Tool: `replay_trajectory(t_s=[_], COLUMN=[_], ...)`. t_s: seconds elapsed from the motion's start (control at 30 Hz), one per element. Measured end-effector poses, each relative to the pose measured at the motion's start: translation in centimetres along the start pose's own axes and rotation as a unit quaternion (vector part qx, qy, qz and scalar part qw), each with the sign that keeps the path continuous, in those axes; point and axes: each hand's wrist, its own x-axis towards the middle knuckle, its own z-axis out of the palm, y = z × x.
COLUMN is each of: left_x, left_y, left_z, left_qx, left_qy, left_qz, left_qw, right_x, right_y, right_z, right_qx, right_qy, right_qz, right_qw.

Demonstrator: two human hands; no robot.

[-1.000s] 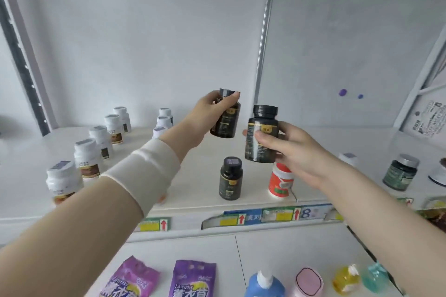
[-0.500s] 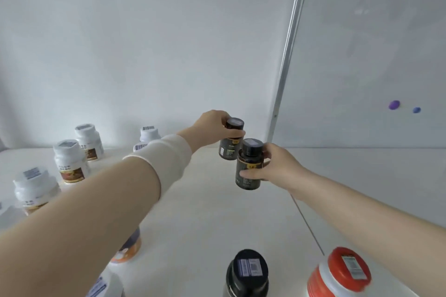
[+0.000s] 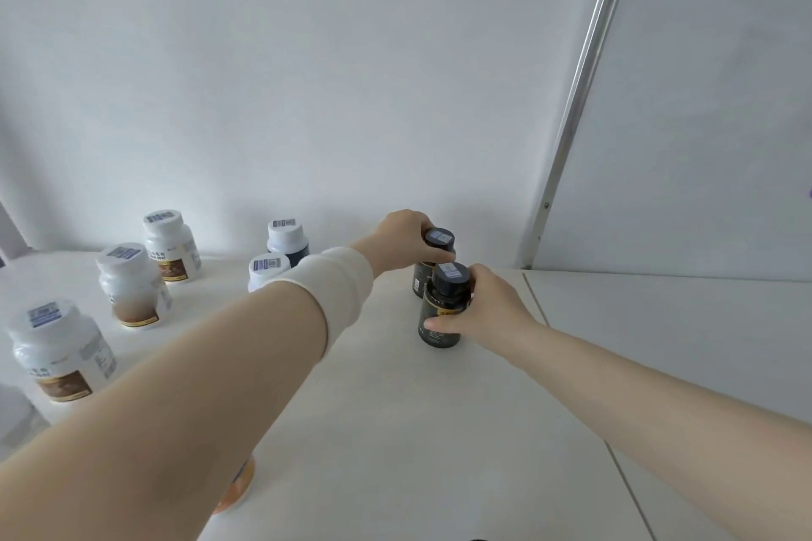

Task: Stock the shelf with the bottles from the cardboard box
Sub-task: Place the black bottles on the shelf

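While both arms reach over the white shelf [image 3: 395, 409], the right hand [image 3: 487, 312] wraps its fingers and thumb round the body of the front dark bottle [image 3: 439, 312], which stands upright on the shelf, left of the foot of the metal upright [image 3: 571, 110]. The left hand [image 3: 406, 239], in a white wrist sleeve [image 3: 338, 281], grips the cap of the rear dark bottle [image 3: 422, 281], also left of the upright's foot and closer to the back wall; the two bottles overlap in view, so I cannot tell whether they touch. Each black cap bears a blue-and-white barcode sticker; the gold label print is too small to read. Further left of the upright stand two white-capped dark bottles [image 3: 288, 242], and further left still three white bottles [image 3: 132, 286] with brown picture labels, barcode stickers on their lids, their writing illegible
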Motion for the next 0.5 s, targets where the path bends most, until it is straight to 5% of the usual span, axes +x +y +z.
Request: replay_trajectory(t_s=[0.5], left_x=[0.83], left_y=[-0.28], left_z=[0.26], left_qx=[0.006], left_qy=[-0.033], left_qz=[-0.016], left_qw=[0.999], right_x=[0.55], right_y=[0.47], right_z=[0.47], right_qx=[-0.049], right_qy=[-0.047], right_qz=[0.010], right_qw=[0.998])
